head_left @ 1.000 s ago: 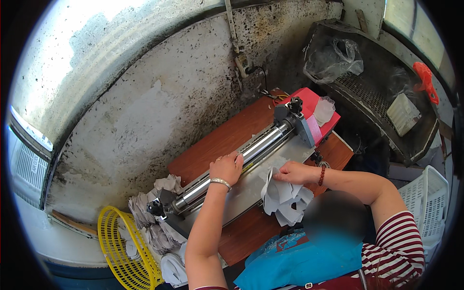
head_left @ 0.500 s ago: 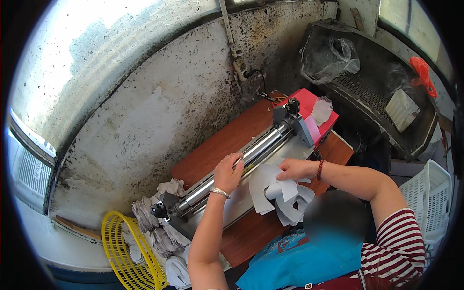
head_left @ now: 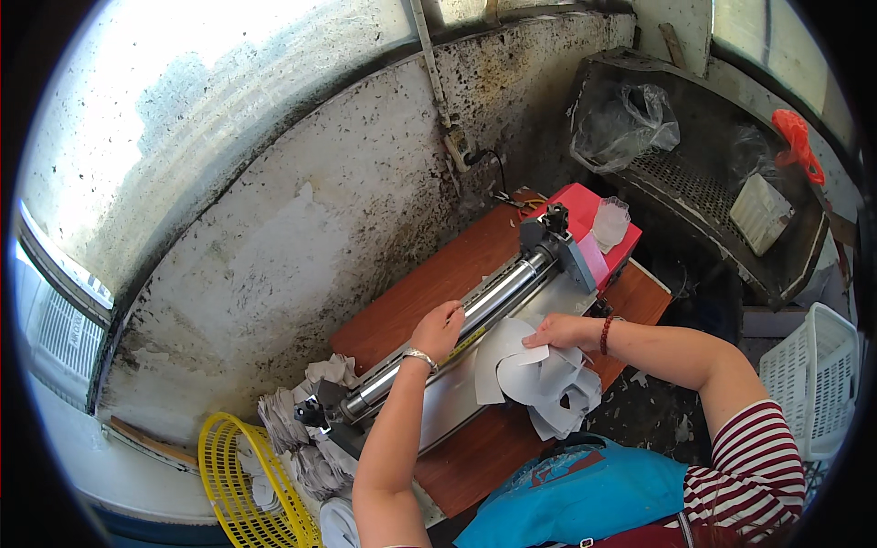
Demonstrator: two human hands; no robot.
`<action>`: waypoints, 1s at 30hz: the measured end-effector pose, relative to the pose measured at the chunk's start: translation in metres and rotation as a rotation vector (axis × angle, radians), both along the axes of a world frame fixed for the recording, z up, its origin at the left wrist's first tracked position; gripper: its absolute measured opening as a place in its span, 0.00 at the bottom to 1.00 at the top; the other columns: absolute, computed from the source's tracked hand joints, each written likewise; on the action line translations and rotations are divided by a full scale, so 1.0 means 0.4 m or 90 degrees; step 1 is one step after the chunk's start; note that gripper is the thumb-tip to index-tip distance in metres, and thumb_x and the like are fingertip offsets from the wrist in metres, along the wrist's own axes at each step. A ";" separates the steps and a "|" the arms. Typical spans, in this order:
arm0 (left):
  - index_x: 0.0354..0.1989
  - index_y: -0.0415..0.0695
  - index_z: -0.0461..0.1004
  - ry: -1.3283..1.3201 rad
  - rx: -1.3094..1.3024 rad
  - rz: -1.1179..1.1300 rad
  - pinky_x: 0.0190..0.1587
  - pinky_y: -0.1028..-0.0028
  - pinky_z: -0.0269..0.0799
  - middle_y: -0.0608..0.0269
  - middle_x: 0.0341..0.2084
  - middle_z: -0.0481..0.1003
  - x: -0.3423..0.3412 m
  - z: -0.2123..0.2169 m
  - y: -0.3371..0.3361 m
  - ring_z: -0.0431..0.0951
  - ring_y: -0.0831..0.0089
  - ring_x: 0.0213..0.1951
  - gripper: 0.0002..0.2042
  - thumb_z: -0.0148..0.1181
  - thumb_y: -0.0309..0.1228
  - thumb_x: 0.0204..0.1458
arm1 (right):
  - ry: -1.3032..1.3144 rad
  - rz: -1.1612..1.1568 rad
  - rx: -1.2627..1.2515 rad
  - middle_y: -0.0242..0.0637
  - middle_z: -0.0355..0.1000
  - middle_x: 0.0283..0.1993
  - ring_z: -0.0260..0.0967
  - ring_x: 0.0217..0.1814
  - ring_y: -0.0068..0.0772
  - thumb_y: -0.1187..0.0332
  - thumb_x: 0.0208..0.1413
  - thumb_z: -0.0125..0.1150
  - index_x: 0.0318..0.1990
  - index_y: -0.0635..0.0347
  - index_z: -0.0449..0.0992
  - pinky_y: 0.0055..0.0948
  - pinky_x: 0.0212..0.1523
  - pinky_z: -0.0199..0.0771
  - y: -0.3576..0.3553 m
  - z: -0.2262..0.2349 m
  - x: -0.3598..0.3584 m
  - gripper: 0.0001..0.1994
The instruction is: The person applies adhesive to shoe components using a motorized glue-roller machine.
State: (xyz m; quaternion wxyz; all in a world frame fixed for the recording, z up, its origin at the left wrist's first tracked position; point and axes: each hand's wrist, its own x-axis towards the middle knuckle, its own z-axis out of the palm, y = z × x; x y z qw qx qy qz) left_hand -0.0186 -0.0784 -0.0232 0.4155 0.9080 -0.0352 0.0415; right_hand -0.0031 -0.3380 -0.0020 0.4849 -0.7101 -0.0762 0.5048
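Note:
A roller machine with a long shiny metal roller (head_left: 493, 300) lies slantwise across the brown table. My left hand (head_left: 437, 331) is at the middle of the roller, its fingers curled together over it; anything pinched there is hidden. On the near side of the machine, my right hand (head_left: 562, 331) grips a loose bunch of white cut sheets (head_left: 525, 376) between thumb and fingers. These sheets have curved edges and cut-out gaps, and they hang over the machine's metal plate (head_left: 454, 402) and the table's near edge.
Crumpled pale stacks (head_left: 297, 425) lie at the machine's left end, beside a yellow basket (head_left: 215, 475). A red box (head_left: 571, 199) adjoins its right end. A dark metal trough (head_left: 681, 183) holds clear plastic bags. At the right stands a white basket (head_left: 808, 384).
The white sheets in my right hand have shifted and folded together, covering the gap that showed between them. My left hand stays at the roller. The whole view has moved slightly.

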 end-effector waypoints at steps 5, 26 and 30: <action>0.43 0.43 0.72 0.283 0.117 -0.072 0.53 0.64 0.59 0.47 0.44 0.70 0.077 -0.004 0.000 0.67 0.51 0.49 0.23 0.37 0.46 0.51 | 0.021 0.036 -0.056 0.34 0.71 0.25 0.67 0.23 0.23 0.57 0.50 0.58 0.28 0.64 0.74 0.25 0.24 0.68 0.045 0.005 0.014 0.16; 0.47 0.53 0.70 -0.100 0.046 0.148 0.40 0.66 0.70 0.55 0.41 0.72 0.167 0.034 0.091 0.74 0.58 0.37 0.20 0.46 0.21 0.45 | 0.021 -0.080 0.034 0.30 0.71 0.26 0.68 0.23 0.19 0.63 0.50 0.55 0.31 0.62 0.72 0.20 0.22 0.67 0.043 -0.057 -0.006 0.10; 0.36 0.52 0.77 -0.238 0.281 0.006 0.36 0.64 0.70 0.57 0.30 0.74 0.141 0.029 0.079 0.74 0.59 0.33 0.14 0.46 0.21 0.46 | 0.029 -0.124 0.047 0.32 0.69 0.24 0.66 0.22 0.20 0.61 0.51 0.53 0.31 0.61 0.72 0.23 0.12 0.64 0.077 -0.054 -0.012 0.11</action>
